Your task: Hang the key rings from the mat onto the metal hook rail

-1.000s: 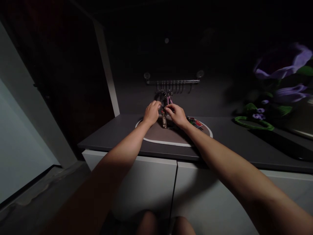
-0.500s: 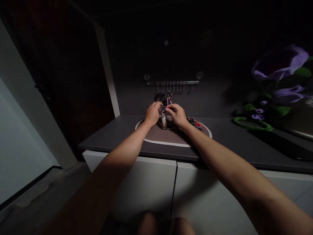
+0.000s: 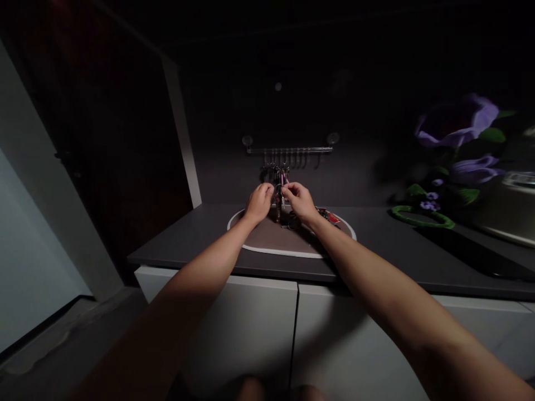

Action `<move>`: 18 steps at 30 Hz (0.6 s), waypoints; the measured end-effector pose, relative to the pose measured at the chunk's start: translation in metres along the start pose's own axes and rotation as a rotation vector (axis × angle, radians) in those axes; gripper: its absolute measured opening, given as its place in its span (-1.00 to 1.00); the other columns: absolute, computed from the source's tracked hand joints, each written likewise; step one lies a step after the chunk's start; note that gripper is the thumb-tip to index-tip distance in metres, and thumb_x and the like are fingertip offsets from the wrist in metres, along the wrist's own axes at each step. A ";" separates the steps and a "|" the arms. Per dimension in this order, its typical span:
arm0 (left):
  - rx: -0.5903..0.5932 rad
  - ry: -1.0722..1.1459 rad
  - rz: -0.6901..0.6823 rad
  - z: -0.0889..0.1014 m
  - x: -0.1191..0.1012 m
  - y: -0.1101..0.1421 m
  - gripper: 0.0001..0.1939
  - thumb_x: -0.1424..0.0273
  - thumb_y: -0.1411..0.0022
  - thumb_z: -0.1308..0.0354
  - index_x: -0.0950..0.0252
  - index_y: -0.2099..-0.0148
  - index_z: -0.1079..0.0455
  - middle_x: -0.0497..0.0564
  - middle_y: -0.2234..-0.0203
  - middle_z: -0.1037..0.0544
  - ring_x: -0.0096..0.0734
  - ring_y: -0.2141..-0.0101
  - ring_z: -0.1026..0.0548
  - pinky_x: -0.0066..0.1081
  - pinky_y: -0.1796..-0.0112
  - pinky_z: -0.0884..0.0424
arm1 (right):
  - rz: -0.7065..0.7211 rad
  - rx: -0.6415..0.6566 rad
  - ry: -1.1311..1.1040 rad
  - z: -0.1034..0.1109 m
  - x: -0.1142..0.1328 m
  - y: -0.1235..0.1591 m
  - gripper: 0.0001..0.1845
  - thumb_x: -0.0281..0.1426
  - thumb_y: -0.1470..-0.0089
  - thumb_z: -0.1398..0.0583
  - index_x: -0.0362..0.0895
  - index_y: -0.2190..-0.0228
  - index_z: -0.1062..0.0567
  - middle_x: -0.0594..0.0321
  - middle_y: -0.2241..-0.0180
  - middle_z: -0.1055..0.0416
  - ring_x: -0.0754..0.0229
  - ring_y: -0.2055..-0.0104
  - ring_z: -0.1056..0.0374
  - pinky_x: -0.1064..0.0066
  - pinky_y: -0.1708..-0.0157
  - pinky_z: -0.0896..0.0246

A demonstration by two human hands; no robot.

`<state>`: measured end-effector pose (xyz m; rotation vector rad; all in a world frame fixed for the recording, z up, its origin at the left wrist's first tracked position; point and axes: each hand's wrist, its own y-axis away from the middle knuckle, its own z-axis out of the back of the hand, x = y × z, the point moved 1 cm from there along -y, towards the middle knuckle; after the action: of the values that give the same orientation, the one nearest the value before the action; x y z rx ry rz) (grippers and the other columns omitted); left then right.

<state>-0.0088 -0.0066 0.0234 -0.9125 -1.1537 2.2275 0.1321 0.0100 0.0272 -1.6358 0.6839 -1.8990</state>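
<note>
Dangling keychain (image 3: 278, 213): my right hand (image 3: 298, 200) pinches its top
Left hand (image 3: 259, 201): fingers curled beside it; grip I can't tell
Mat (image 3: 267, 241): below both my hands

You hold a glinting, metal-looking key bunch (image 3: 279, 209) over a matt mat (image 3: 267, 239) on the smooth, matt tabletop (image 3: 175, 236), its back edge beneath a clear, glossy, plastic-looking rail (image 3: 309, 150), fuzzy, cloth-like flowers (image 3: 476, 125) further right.
</note>
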 end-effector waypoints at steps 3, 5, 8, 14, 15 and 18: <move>0.012 -0.036 -0.030 0.001 -0.004 0.000 -0.77 0.34 -0.28 0.17 0.30 0.28 -0.27 0.04 0.35 -0.44 -0.42 0.28 -0.37 -0.44 0.23 -0.26 | 0.002 0.032 -0.029 -0.001 0.003 0.002 -0.72 -0.21 0.13 -0.17 -0.19 0.45 -0.39 0.33 0.51 -0.30 0.35 0.46 -0.19 0.47 0.39 -0.17; 0.008 -0.035 -0.005 0.000 -0.006 0.000 -0.78 0.37 -0.27 0.17 0.30 0.33 -0.26 0.03 0.39 -0.43 -0.42 0.31 -0.37 -0.44 0.25 -0.25 | -0.029 0.052 -0.085 -0.002 0.007 0.005 -0.71 -0.21 0.16 -0.20 -0.19 0.45 -0.40 0.32 0.50 -0.30 0.36 0.47 -0.19 0.47 0.40 -0.17; -0.014 0.022 0.069 -0.001 -0.006 0.000 -0.78 0.39 -0.26 0.16 0.31 0.38 -0.25 0.01 0.45 -0.43 -0.44 0.36 -0.37 -0.45 0.29 -0.25 | -0.097 0.075 -0.182 -0.003 0.012 0.010 -0.67 -0.18 0.22 -0.24 -0.18 0.44 -0.41 0.33 0.52 -0.31 0.36 0.49 -0.19 0.48 0.43 -0.17; -0.018 0.143 0.155 -0.005 -0.010 0.002 -0.79 0.38 -0.23 0.13 0.31 0.39 -0.25 -0.02 0.49 -0.43 -0.46 0.41 -0.37 -0.48 0.34 -0.25 | -0.186 0.073 -0.255 -0.002 0.013 0.016 -0.66 -0.16 0.29 -0.28 -0.16 0.49 -0.42 0.37 0.57 -0.30 0.39 0.55 -0.14 0.51 0.52 -0.08; -0.021 0.149 0.154 -0.006 -0.011 0.002 -0.79 0.38 -0.23 0.13 0.31 0.39 -0.25 -0.02 0.49 -0.43 -0.46 0.41 -0.37 -0.47 0.35 -0.25 | -0.194 0.062 -0.259 -0.001 0.013 0.016 -0.66 -0.17 0.29 -0.28 -0.16 0.50 -0.42 0.38 0.57 -0.29 0.40 0.56 -0.13 0.51 0.52 -0.07; -0.031 0.153 0.140 -0.008 -0.012 0.004 -0.78 0.35 -0.24 0.15 0.31 0.37 -0.26 -0.01 0.47 -0.43 -0.45 0.40 -0.37 -0.46 0.33 -0.26 | -0.215 0.028 -0.273 0.000 0.012 0.015 -0.67 -0.18 0.30 -0.28 -0.16 0.51 -0.42 0.38 0.57 -0.29 0.40 0.56 -0.14 0.51 0.51 -0.09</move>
<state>0.0047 -0.0126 0.0212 -1.1875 -1.0865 2.2092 0.1322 -0.0096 0.0257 -1.9690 0.3813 -1.7679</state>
